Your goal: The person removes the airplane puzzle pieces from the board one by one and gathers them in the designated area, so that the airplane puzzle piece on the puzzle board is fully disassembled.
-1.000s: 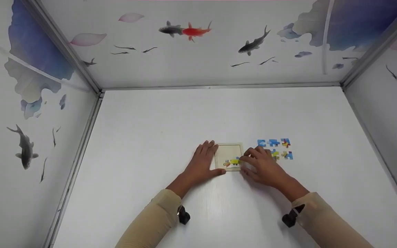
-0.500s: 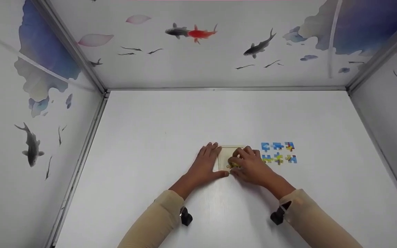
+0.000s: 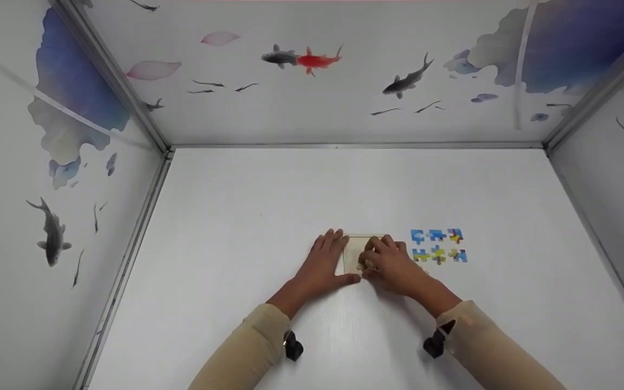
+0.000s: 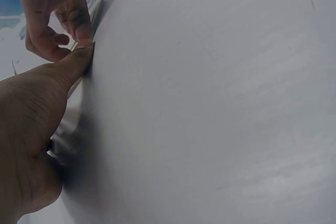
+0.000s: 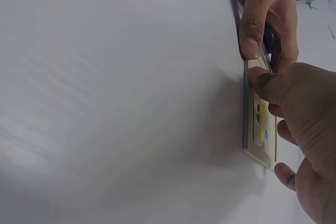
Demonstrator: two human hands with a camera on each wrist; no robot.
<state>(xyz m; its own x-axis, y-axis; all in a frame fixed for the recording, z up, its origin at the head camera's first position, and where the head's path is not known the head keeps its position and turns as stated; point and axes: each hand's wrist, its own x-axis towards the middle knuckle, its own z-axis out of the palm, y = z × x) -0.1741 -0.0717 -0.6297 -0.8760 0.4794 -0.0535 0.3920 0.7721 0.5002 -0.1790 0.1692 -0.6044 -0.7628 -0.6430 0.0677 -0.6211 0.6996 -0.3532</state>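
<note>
A small pale wooden puzzle tray [image 3: 354, 250] lies flat on the white table. My left hand [image 3: 323, 262] rests at its left side, fingers straight along that edge and thumb at the near edge. Over the tray's near part, my right hand [image 3: 396, 268] has its fingers curled and pinches at a puzzle piece that they mostly hide. In the right wrist view, a yellow puzzle piece [image 5: 262, 113] shows inside the tray below the right thumb [image 5: 262, 83]. The tip of the left thumb [image 5: 250, 48] is close beside it.
Right of the tray, several loose puzzle pieces [image 3: 437, 235] lie in two rows, blue, yellow and red. White walls painted with fish [image 3: 407, 81] enclose the table [image 3: 258, 227] at the back and both sides. Each wrist wears a black camera [image 3: 293, 346].
My right hand has moved left from the tray's right edge to over the pieces inside it, covering them. The left hand stays at the tray. The head view has shifted slightly.
</note>
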